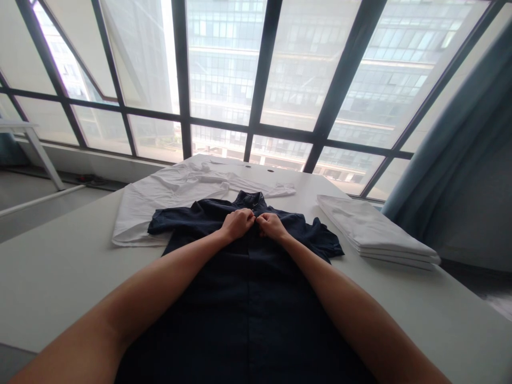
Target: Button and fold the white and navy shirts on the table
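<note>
Left hand (238,224) and right hand (272,226), both curled shut, pinch a navy short-sleeved shirt (248,288) at its neck; uneven pulling could skew the fabric.

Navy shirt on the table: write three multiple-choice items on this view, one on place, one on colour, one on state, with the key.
1. Where is the stack of folded white cloth relative to the navy shirt? A beneath it; B to its right; C on top of it.
2. What colour is the rumpled shirt behind it? A green; B navy; C white.
3. How are the left hand and right hand? A closed on cloth near the collar; B open and flat; C off the cloth.

1 B: the stack lies apart on the table.
2 C: its spread cloth shows white.
3 A: both closed hands meet there.
</note>
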{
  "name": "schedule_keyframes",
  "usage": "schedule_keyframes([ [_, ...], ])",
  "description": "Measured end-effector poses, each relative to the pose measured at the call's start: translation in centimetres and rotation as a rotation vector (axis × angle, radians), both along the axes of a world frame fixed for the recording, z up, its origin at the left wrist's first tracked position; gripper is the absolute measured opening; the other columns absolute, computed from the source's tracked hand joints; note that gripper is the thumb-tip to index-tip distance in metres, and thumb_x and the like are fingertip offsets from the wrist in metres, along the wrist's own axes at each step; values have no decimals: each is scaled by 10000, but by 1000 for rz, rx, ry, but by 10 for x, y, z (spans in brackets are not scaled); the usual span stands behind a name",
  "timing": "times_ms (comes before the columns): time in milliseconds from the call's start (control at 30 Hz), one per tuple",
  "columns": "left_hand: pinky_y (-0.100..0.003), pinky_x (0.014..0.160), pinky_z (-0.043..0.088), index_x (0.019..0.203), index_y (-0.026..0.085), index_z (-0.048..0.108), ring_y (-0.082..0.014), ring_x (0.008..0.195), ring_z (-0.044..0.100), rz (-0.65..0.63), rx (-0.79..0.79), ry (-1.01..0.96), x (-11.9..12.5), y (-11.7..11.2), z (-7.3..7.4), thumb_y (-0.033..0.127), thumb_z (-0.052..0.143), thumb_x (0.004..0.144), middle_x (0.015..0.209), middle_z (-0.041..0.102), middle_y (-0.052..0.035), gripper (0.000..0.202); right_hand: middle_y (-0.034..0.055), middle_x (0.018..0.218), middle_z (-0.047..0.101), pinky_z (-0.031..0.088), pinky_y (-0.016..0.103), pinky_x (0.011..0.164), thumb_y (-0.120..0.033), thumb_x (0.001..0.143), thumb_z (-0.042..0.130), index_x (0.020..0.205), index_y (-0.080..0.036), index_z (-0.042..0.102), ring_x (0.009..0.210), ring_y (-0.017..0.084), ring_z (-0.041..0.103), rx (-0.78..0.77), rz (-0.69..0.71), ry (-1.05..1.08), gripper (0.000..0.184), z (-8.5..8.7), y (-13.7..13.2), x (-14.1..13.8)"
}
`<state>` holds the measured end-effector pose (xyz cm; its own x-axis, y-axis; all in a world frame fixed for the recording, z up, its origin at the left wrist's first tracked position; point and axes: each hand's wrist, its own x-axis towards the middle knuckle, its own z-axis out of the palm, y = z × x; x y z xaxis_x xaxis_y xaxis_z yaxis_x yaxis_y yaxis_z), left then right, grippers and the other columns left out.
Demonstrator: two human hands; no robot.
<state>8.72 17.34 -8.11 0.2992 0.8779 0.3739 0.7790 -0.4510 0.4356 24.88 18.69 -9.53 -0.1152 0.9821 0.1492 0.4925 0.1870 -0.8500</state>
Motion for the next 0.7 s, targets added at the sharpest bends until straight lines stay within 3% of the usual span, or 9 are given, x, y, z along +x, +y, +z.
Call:
schedule_keyframes([
  [267, -281, 810, 447, 1019, 199, 673, -223, 941, 652, 1, 38, 116, 2, -6, 5, 318, 469, 961, 1088, 677, -74, 243, -45, 433, 496, 349, 173, 360, -217, 857, 502, 605, -185, 504, 384, 108, 525, -58, 10, 56, 255, 4, -2, -1],
  [400, -300, 823, 457, 1046, 196, 664, -230, 962, 643, 10, 68, 155, -2, -3, 2, 333, 476, 952, 1098, 669, -78, 251, -17, 521, 571, 394, 198, 414, -227, 853, 518, 658, -171, 554, 438, 123, 562, -55, 12, -34, 206, 6, -4, 1],
  [500, -347, 924, 443, 1210, 178, 612, -271, 1131, 572, 65, 95, 198, -8, 4, -3, 351, 544, 909, 1221, 633, -117, 354, 41, 733, 681, 498, 263, 640, -250, 863, 534, 841, -160, 644, 679, 182, 657, 191, -86, -310, 144, 8, -8, 5],
  [567, -414, 1037, 379, 1315, 185, 558, -294, 1259, 489, 74, 47, 252, -11, 9, -8, 388, 516, 921, 1354, 569, -132, 446, 93, 968, 705, 480, 341, 859, -259, 861, 563, 1010, -163, 665, 953, 242, 647, 365, -101, -558, 205, 7, -11, 9],
  [633, -493, 1123, 270, 1384, 220, 510, -301, 1369, 387, 44, -55, 309, -14, 14, -12, 424, 424, 958, 1486, 462, -115, 480, 139, 1195, 647, 412, 401, 987, -289, 887, 558, 1179, -157, 630, 1161, 285, 557, 372, -80, -749, 328, 5, -13, 12],
  [700, -558, 1153, 170, 1440, 240, 452, -303, 1447, 271, 7, -154, 357, -16, 17, -16, 441, 345, 980, 1572, 333, -99, 513, 161, 1337, 564, 388, 418, 1019, -340, 942, 495, 1283, -147, 580, 1247, 297, 492, 284, -58, -850, 400, 3, -14, 15],
])
